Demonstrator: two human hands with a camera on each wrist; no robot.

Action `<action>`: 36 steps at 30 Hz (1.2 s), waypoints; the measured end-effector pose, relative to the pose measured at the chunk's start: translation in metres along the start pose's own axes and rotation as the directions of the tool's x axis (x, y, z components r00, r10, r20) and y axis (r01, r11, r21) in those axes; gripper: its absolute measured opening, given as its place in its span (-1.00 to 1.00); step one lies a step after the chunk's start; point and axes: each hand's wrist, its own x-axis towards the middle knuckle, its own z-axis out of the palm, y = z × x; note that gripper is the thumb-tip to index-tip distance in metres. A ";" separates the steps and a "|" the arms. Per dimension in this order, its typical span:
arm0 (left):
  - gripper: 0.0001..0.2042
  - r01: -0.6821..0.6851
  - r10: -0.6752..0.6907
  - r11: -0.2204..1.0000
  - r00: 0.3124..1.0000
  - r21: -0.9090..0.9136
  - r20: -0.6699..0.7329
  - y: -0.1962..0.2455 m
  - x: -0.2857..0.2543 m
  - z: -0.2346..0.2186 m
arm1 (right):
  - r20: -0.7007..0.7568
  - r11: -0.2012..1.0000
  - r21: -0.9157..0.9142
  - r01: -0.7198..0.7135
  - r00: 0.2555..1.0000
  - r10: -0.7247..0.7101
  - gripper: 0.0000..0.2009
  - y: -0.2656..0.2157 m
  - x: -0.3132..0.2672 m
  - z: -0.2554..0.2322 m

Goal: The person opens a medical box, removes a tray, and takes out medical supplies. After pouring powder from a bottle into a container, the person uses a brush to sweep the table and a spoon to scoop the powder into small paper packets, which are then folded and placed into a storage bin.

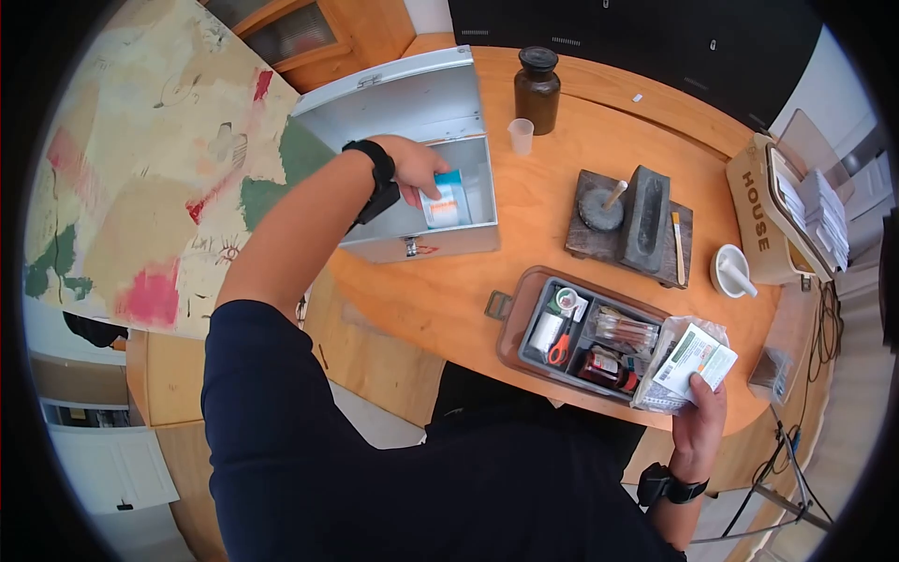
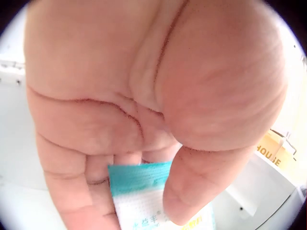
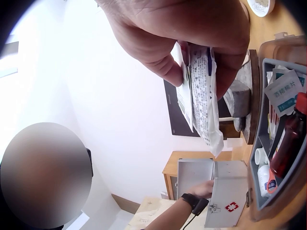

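My left hand (image 1: 417,169) reaches inside a silver metal first-aid box (image 1: 471,240) whose lid stands raised. Between thumb and fingers it pinches a teal-and-white packet (image 1: 443,208); the left wrist view shows the thumb (image 2: 192,191) lying across the packet's front. At the lower right, my right hand (image 1: 702,421) holds a white paper packet (image 1: 698,359) together with a clear-edged plastic pack (image 3: 204,91). These overlap the right end of a grey tray (image 1: 534,345). Inside the tray lie orange-handled scissors (image 1: 559,350), bundled swabs (image 1: 626,330) and a dark red bottle (image 1: 604,366).
A brown jar (image 1: 537,94) and a small plastic cup (image 1: 521,137) stand behind the box. Towards the right are an inkstone (image 1: 646,220) on a wooden board, a brush (image 1: 678,248), a white mortar (image 1: 726,273) and a HOUSE box (image 1: 754,211). A painted panel (image 1: 169,169) leans left.
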 end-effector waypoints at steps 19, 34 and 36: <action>-0.72 -0.587 0.463 0.767 0.786 -0.260 -0.410 0.083 -0.087 0.148 | 0.157 0.993 0.082 -0.082 0.985 0.068 -0.67 0.013 0.030 0.054; -0.79 -0.695 0.188 0.319 0.713 -0.644 -0.676 0.100 -0.069 0.212 | 0.046 0.991 0.109 -0.079 0.996 0.074 -0.64 0.023 0.027 0.037; -0.79 -0.742 0.093 0.485 0.570 -0.463 -0.817 0.066 -0.090 0.172 | 0.061 0.996 0.073 -0.061 0.997 0.056 -0.65 0.026 0.025 0.028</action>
